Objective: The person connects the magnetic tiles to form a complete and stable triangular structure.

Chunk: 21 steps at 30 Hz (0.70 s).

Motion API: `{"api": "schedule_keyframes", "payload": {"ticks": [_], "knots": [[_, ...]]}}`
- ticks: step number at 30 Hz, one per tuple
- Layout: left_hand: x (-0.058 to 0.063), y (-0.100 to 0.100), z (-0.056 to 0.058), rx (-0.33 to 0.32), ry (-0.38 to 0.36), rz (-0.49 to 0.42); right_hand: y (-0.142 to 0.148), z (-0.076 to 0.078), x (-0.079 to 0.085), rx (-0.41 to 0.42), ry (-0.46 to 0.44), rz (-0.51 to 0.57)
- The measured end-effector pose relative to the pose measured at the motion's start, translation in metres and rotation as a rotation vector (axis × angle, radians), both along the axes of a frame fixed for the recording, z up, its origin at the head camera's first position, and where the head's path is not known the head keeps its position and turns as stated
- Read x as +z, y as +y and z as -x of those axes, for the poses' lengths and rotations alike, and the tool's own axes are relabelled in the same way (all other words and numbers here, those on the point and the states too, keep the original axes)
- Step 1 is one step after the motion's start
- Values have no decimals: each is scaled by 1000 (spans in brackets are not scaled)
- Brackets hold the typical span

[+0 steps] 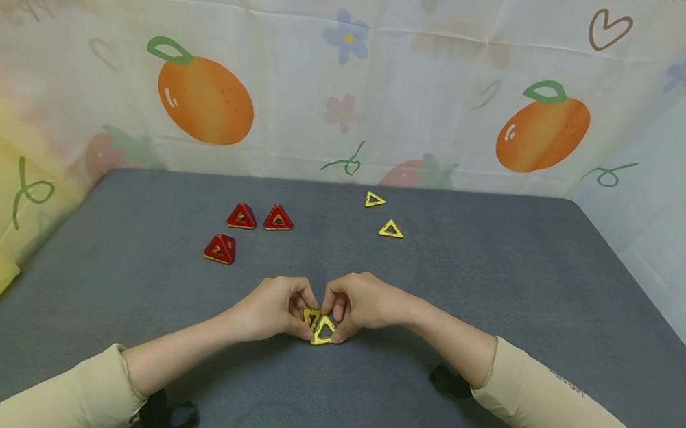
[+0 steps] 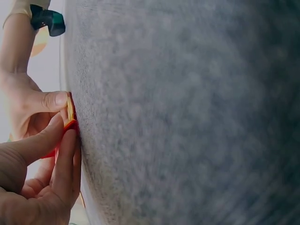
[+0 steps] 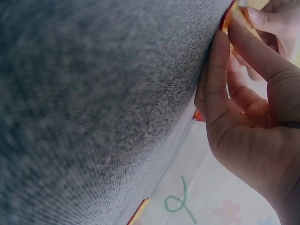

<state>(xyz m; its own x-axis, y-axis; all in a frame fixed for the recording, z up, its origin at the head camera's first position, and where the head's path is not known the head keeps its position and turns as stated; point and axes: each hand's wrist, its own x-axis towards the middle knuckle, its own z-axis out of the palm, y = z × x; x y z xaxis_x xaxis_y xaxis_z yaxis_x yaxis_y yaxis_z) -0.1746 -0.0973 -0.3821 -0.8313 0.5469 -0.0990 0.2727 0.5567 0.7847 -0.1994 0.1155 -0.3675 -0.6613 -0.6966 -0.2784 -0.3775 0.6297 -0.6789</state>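
Note:
In the head view, two small yellow triangular pieces meet edge to edge between the hands, close over the table. My left hand (image 1: 272,309) pinches the left triangle (image 1: 305,316) between thumb and fingers. My right hand (image 1: 367,302) pinches the right triangle (image 1: 318,339), whose open centre faces up. From the left wrist, a red side shows on the piece (image 2: 70,124) at the left fingertips, and the other piece (image 2: 71,107) has a yellow face with a dark red edge. Fingers hide part of both pieces. The right wrist view shows the right hand (image 3: 243,112) with its fingertips at a triangle's edge (image 3: 228,18).
Two loose yellow triangles (image 1: 374,200) (image 1: 391,229) lie at the table's back. Three red pyramids (image 1: 242,217) (image 1: 278,218) (image 1: 220,249) stand back left. Behind the grey table (image 1: 499,270) hangs a fruit-printed cloth (image 1: 420,118). Black straps (image 1: 449,381) sit at both wrists.

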Motion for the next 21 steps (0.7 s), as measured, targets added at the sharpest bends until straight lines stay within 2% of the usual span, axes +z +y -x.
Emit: {"api": "schedule_keyframes", "payload": {"ticks": [6,9,21], "knots": [[-2,-1,1,-37,11,-30,0,0,-1,2,3,-3],[-4,-2,0,-59,-6,-44,-1,0,-1,-8,-4,-2],[-7,-4,0,-91,-35,-32,-1,1,-2,-29,-17,-8]]}}
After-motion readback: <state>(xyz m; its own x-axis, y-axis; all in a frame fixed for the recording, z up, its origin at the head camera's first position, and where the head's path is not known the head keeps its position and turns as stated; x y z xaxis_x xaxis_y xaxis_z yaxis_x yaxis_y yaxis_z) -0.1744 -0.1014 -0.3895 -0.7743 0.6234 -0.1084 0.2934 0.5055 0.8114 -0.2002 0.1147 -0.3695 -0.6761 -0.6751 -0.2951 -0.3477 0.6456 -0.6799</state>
